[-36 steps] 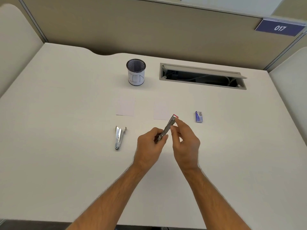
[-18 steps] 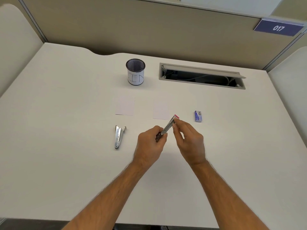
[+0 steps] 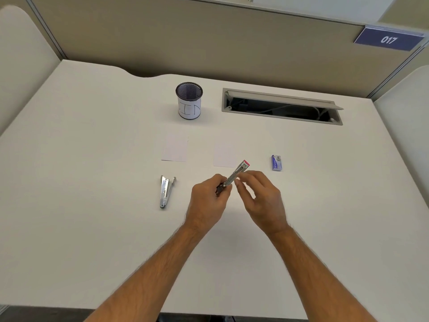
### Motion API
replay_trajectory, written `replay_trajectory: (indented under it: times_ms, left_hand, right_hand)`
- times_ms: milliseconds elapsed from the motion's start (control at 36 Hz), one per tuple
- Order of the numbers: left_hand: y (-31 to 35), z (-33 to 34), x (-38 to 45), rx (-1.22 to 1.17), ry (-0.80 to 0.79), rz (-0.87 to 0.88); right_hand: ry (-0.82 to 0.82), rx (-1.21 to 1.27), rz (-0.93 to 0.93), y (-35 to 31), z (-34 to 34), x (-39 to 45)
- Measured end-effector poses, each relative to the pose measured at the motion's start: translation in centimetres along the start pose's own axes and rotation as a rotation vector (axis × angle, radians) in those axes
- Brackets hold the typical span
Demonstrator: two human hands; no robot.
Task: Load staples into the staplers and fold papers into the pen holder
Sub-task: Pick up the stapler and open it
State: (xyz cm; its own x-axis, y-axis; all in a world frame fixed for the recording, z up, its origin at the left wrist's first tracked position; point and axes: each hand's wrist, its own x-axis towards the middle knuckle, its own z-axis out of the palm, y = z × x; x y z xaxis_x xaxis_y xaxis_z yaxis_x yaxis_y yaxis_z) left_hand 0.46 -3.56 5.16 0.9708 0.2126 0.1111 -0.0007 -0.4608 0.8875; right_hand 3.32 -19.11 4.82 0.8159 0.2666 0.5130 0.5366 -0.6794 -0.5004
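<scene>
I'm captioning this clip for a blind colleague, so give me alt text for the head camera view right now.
Over a white desk, a person's left hand grips a small stapler while the right hand touches its side. A second stapler lies to the left, two paper sheets and a blue staple box beyond, a mesh pen holder farther back.

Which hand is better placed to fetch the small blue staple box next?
Probably the right hand: the small blue staple box lies on its side, and the left hand grips the slim metal stapler with the red tip.
</scene>
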Motion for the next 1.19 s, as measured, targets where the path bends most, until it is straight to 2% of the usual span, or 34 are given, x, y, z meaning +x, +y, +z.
replay_trajectory:
  times_ms: [111, 194, 361, 667, 889, 1083, 1194]
  left_hand:
    - [-0.1, 0.0, 0.0, 0.020, -0.012, 0.003]
    - [-0.2, -0.1, -0.1, 0.024, -0.016, 0.012]
    - [-0.2, -0.1, -0.2, 0.013, -0.018, 0.022]
    - [-0.4, -0.2, 0.4, 0.050, -0.019, 0.076]
    - [-0.9, -0.4, 0.7, 0.062, -0.034, 0.090]
    - [-0.7, -0.2, 0.6, 0.064, -0.018, 0.084]
    - [-0.6, -0.2, 0.6, 0.072, -0.009, 0.093]
  right_hand:
    - [0.087, -0.035, 0.063, -0.1, -0.1, 0.4]
    - [0.091, -0.082, 0.064, 0.6, -0.3, 0.8]
    - [0.085, -0.114, -0.052, 2.0, -0.7, 1.0]
    - [0.068, -0.155, -0.112, 2.6, -0.8, 1.5]
    - [-0.063, -0.214, -0.179, 2.6, -1.3, 2.0]
    - [-0.118, -0.129, -0.154, 2.6, -1.0, 1.5]
    - [-0.005, -0.098, -0.090, 2.0, -0.9, 1.2]
